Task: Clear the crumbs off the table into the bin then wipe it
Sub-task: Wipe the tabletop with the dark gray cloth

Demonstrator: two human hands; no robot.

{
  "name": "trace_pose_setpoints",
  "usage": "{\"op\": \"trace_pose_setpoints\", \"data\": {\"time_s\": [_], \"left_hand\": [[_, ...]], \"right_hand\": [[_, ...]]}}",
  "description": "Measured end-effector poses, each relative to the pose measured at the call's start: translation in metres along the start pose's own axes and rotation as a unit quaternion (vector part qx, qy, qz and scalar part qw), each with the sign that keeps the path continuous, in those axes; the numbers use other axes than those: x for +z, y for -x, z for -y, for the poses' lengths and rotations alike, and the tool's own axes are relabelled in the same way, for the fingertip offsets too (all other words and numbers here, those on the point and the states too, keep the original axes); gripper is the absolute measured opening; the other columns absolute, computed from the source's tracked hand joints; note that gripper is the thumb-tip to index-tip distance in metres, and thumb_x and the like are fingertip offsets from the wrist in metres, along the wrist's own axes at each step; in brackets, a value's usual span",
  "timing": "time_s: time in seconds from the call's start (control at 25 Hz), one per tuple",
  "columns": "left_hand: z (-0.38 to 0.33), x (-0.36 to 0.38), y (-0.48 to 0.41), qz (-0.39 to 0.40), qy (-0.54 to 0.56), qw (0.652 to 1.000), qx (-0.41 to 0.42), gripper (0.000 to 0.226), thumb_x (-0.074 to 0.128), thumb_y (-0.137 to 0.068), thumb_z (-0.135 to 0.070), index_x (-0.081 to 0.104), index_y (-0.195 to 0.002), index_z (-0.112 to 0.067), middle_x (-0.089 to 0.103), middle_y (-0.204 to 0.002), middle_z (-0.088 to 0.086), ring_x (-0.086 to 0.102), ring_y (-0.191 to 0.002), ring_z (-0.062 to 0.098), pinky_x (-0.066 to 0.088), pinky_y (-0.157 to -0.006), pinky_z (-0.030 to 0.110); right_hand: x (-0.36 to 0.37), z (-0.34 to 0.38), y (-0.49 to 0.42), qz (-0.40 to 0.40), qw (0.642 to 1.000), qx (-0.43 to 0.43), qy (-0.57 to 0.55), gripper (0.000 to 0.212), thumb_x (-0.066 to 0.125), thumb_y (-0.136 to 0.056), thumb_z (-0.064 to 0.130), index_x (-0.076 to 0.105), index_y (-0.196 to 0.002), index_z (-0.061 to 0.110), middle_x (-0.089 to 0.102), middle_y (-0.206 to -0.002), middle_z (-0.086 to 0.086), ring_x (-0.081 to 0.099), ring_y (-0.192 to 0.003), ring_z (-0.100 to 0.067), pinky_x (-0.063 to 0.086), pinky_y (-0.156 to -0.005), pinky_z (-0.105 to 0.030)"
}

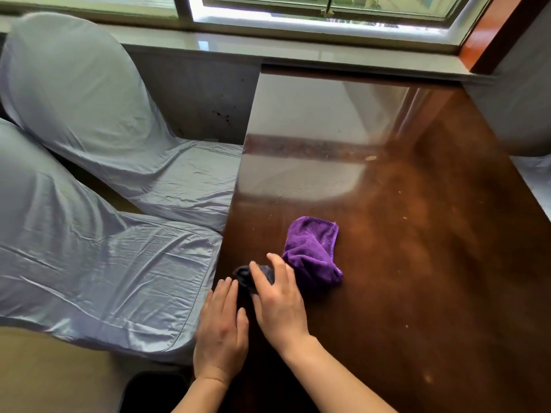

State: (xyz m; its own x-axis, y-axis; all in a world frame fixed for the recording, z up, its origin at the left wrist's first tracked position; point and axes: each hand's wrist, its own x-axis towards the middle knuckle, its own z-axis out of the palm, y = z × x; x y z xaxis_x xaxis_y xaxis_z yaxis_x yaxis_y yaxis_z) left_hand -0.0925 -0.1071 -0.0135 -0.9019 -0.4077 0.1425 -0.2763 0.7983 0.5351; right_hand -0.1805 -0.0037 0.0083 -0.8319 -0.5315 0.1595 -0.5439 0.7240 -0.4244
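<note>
A glossy dark brown table (pixel 417 234) fills the right half of the head view. A crumpled purple cloth (pixel 313 248) lies on it near the left edge. My right hand (pixel 278 302) rests flat, fingers apart, on the dark near end of the cloth. Flat and open, my left hand (pixel 222 329) sits at the table's left edge, just beside the right hand. Small pale crumbs (pixel 371 158) are scattered over the tabletop, farther away and to the right. A black bin (pixel 149 391) shows partly at the bottom, below the table edge.
Two chairs in pale blue-grey covers (pixel 104 234) stand close against the table's left side. A grey windowsill (pixel 268 52) and a window run along the far end. Another covered seat (pixel 536 180) shows at the right edge.
</note>
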Motion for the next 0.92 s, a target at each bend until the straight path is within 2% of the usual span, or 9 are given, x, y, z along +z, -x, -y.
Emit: {"op": "trace_pose_setpoints", "data": {"time_s": [0.12,0.28,0.4,0.64,0.8,0.92], "left_hand": [[-0.004,0.001,-0.002,0.04,-0.071,0.997,0.01,0.055,0.037,-0.089,-0.029,0.052,-0.135,-0.004,0.046,-0.146,0.018,0.038,-0.139,0.032,0.024,-0.113,0.048],[-0.006,0.002,-0.004,0.065,-0.115,0.991,-0.004,0.057,0.036,-0.088,-0.034,0.049,-0.138,-0.008,0.039,-0.151,0.017,0.027,-0.144,0.031,0.017,-0.116,0.048],[-0.006,0.003,-0.004,0.069,-0.118,0.991,-0.007,0.057,0.036,-0.089,-0.034,0.048,-0.139,-0.009,0.037,-0.152,0.017,0.025,-0.145,0.03,0.017,-0.116,0.047],[-0.008,0.004,-0.003,0.071,-0.119,0.99,-0.002,0.057,0.037,-0.089,-0.035,0.05,-0.137,-0.008,0.04,-0.15,0.019,0.028,-0.144,0.031,0.019,-0.115,0.048],[-0.012,0.002,-0.003,0.081,-0.139,0.987,-0.004,0.061,0.034,-0.089,-0.04,0.046,-0.14,-0.008,0.035,-0.153,0.019,0.023,-0.145,0.032,0.014,-0.116,0.045],[-0.02,-0.002,-0.003,0.087,-0.141,0.986,-0.009,0.065,0.032,-0.088,-0.043,0.043,-0.142,-0.007,0.032,-0.154,0.02,0.02,-0.146,0.034,0.011,-0.118,0.044]], "right_hand": [[-0.002,0.006,-0.029,-0.011,0.999,0.031,0.023,0.053,0.069,-0.078,0.029,0.056,-0.128,0.021,0.057,-0.112,-0.009,0.054,-0.101,-0.029,0.054,-0.075,-0.039],[0.0,0.005,-0.058,-0.03,0.992,0.0,0.12,0.03,0.068,-0.079,0.026,0.062,-0.108,0.022,0.057,-0.096,-0.01,0.053,-0.087,-0.032,0.045,-0.069,-0.043],[-0.001,-0.005,-0.071,-0.031,0.989,0.036,0.138,0.023,0.067,-0.083,0.025,0.062,-0.105,0.02,0.056,-0.099,-0.012,0.052,-0.09,-0.034,0.046,-0.072,-0.045],[-0.012,-0.013,-0.068,-0.012,0.985,0.085,0.15,0.038,0.069,-0.082,0.037,0.057,-0.114,0.021,0.054,-0.106,-0.012,0.05,-0.097,-0.032,0.047,-0.079,-0.044],[-0.022,-0.01,-0.062,0.02,0.986,0.089,0.137,0.056,0.064,-0.083,0.05,0.049,-0.13,0.025,0.05,-0.122,-0.011,0.046,-0.109,-0.031,0.045,-0.089,-0.043],[-0.034,-0.009,-0.051,0.042,0.99,0.079,0.107,0.063,0.064,-0.083,0.051,0.045,-0.136,0.024,0.047,-0.133,-0.011,0.044,-0.116,-0.032,0.045,-0.094,-0.043]]}}
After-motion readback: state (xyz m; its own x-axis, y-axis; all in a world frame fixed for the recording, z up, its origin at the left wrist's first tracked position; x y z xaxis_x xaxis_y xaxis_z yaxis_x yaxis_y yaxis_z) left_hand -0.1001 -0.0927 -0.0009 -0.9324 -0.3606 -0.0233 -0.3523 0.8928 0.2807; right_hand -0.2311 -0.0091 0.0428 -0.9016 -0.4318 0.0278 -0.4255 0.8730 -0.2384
